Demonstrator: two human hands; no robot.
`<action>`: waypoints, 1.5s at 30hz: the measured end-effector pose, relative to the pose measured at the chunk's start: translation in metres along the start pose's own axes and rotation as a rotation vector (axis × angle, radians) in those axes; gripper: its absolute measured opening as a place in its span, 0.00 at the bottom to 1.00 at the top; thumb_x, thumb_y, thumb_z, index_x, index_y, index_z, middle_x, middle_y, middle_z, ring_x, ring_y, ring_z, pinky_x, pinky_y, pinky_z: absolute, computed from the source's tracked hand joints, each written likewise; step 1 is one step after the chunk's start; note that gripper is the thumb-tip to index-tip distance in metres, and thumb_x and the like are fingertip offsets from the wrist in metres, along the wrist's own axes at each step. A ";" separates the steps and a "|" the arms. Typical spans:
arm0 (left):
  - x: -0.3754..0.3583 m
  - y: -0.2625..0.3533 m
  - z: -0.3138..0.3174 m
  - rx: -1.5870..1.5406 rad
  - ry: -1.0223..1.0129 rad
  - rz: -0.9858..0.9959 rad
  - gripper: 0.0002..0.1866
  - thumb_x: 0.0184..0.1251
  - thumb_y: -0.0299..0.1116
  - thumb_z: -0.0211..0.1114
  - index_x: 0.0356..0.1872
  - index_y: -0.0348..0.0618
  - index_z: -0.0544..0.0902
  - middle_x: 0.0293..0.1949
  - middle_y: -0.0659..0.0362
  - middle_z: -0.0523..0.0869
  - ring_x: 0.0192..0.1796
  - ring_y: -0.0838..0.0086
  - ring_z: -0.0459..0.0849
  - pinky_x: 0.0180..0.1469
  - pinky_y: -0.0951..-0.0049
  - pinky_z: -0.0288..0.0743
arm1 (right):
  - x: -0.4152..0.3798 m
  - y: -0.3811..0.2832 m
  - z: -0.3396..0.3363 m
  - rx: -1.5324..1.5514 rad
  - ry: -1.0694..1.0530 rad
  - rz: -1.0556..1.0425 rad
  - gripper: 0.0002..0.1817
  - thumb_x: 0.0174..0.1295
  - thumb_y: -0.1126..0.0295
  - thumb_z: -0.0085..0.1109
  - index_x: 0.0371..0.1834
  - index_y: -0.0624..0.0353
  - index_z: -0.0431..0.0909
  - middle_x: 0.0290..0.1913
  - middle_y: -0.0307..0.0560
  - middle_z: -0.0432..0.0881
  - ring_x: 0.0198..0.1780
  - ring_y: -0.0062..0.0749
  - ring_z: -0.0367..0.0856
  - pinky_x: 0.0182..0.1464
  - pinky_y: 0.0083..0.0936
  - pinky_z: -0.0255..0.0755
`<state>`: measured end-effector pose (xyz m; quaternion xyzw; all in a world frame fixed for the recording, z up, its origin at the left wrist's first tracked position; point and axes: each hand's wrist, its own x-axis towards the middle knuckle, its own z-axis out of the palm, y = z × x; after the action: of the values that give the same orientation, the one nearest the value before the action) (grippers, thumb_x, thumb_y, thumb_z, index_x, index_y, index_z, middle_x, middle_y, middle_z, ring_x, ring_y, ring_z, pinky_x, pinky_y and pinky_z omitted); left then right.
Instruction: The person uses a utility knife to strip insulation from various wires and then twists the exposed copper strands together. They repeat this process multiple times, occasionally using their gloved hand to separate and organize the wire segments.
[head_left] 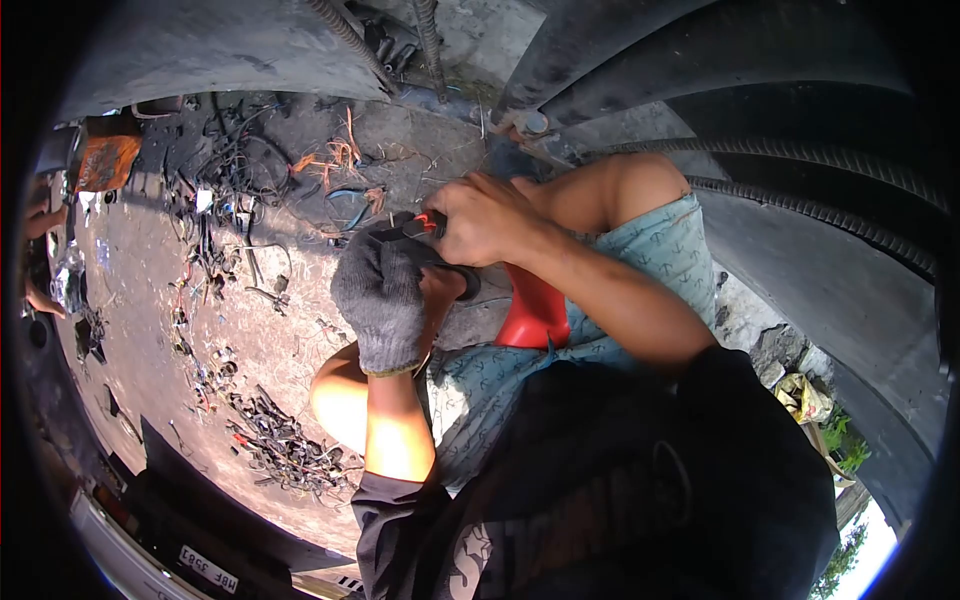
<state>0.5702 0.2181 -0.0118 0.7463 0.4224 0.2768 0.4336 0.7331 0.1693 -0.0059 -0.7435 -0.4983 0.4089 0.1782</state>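
Note:
My left hand (380, 295), in a grey knitted glove, is closed in front of me. Whatever lies inside its curled fingers is mostly hidden; a dark piece shows by the fingertips. Pressed close against it is my bare right hand (480, 220), its fingers wrapped round a small tool with a red-and-black handle (430, 223). The tool's working end is too small to make out. Below the hands, a smooth red plastic thing (537, 308) shows between my legs. Just beyond them, stripped orange-brown wire strands (340, 155) and blue wire pieces (350, 205) lie on the ground.
Black cable scraps (285, 440) form a pile at lower left, with more tangled cables (240, 165) farther off. A rusty orange-brown box (108, 155) stands at upper left. Another person's hand (42, 218) shows at the left edge. Ribbed metal bars (830, 160) and dark panels surround my right side.

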 end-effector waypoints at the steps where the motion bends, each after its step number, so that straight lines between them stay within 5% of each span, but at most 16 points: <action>1: -0.001 0.002 -0.001 0.000 -0.001 0.000 0.11 0.70 0.32 0.58 0.43 0.36 0.84 0.25 0.61 0.83 0.26 0.81 0.78 0.27 0.77 0.71 | 0.000 0.001 0.001 0.000 0.000 0.001 0.14 0.44 0.64 0.63 0.36 0.54 0.85 0.34 0.59 0.84 0.42 0.56 0.83 0.44 0.47 0.75; 7: -0.005 0.024 -0.006 0.105 0.024 0.023 0.10 0.68 0.31 0.60 0.37 0.35 0.85 0.23 0.58 0.83 0.24 0.77 0.77 0.29 0.73 0.72 | 0.011 0.015 0.006 0.023 0.069 -0.063 0.14 0.46 0.64 0.60 0.35 0.58 0.84 0.33 0.60 0.84 0.41 0.57 0.83 0.44 0.44 0.76; 9: -0.010 0.036 -0.008 0.121 0.041 0.243 0.10 0.67 0.28 0.59 0.39 0.35 0.86 0.27 0.55 0.86 0.24 0.77 0.75 0.29 0.72 0.70 | 0.027 0.037 0.000 0.033 0.156 0.288 0.14 0.47 0.65 0.58 0.34 0.60 0.84 0.32 0.60 0.83 0.40 0.56 0.83 0.43 0.44 0.76; 11: -0.004 0.019 -0.014 0.128 0.006 0.219 0.11 0.66 0.29 0.58 0.40 0.34 0.86 0.33 0.53 0.88 0.24 0.76 0.74 0.29 0.73 0.69 | 0.025 0.025 -0.006 0.015 0.194 0.248 0.14 0.47 0.66 0.58 0.35 0.61 0.83 0.30 0.60 0.83 0.39 0.56 0.83 0.42 0.44 0.75; 13: 0.001 0.016 -0.019 0.003 0.032 -0.179 0.13 0.67 0.31 0.56 0.42 0.34 0.86 0.31 0.57 0.87 0.24 0.79 0.74 0.29 0.75 0.70 | 0.012 0.006 -0.007 0.136 0.228 0.032 0.14 0.47 0.66 0.59 0.34 0.62 0.83 0.30 0.60 0.82 0.37 0.56 0.82 0.41 0.44 0.75; 17: -0.002 0.000 -0.014 -0.332 0.051 -0.363 0.14 0.69 0.34 0.56 0.43 0.35 0.84 0.23 0.64 0.78 0.21 0.86 0.69 0.23 0.81 0.62 | 0.000 -0.002 0.006 0.068 0.227 -0.131 0.12 0.49 0.64 0.61 0.34 0.58 0.83 0.30 0.59 0.82 0.37 0.58 0.81 0.40 0.44 0.75; 22: -0.003 0.008 -0.011 -0.219 0.023 -0.217 0.13 0.69 0.34 0.58 0.42 0.33 0.84 0.22 0.64 0.79 0.23 0.86 0.72 0.23 0.82 0.64 | -0.004 -0.004 0.008 0.000 0.112 -0.059 0.13 0.49 0.60 0.63 0.35 0.55 0.85 0.31 0.57 0.83 0.37 0.57 0.82 0.40 0.46 0.75; 24: -0.003 0.003 -0.011 -0.123 0.023 -0.096 0.08 0.63 0.26 0.59 0.38 0.36 0.85 0.22 0.59 0.81 0.25 0.77 0.79 0.28 0.74 0.72 | -0.005 -0.006 0.004 -0.019 0.072 -0.034 0.14 0.49 0.59 0.63 0.35 0.54 0.85 0.31 0.57 0.84 0.38 0.57 0.83 0.41 0.46 0.75; 27: -0.001 -0.006 -0.007 -0.042 0.099 0.057 0.11 0.65 0.28 0.60 0.41 0.33 0.85 0.24 0.64 0.81 0.26 0.81 0.75 0.28 0.76 0.69 | -0.006 -0.009 0.001 -0.003 0.058 -0.015 0.14 0.48 0.60 0.63 0.36 0.53 0.86 0.32 0.57 0.84 0.39 0.56 0.83 0.41 0.46 0.76; 43: 0.001 0.020 -0.004 0.019 0.159 -0.024 0.14 0.67 0.31 0.55 0.39 0.34 0.87 0.19 0.63 0.79 0.21 0.81 0.70 0.24 0.74 0.64 | -0.003 0.000 0.004 0.008 0.181 -0.027 0.14 0.45 0.67 0.59 0.36 0.56 0.86 0.30 0.59 0.84 0.38 0.55 0.84 0.40 0.44 0.77; 45: -0.005 0.028 -0.011 0.002 0.013 -0.020 0.14 0.66 0.32 0.56 0.40 0.35 0.88 0.18 0.64 0.78 0.21 0.83 0.68 0.23 0.76 0.61 | 0.010 0.013 -0.007 0.044 0.246 0.240 0.13 0.46 0.68 0.58 0.34 0.57 0.85 0.27 0.59 0.84 0.34 0.53 0.84 0.38 0.41 0.77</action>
<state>0.5703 0.2109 0.0178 0.7405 0.4330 0.2769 0.4330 0.7477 0.1735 -0.0148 -0.8380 -0.3714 0.3439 0.2039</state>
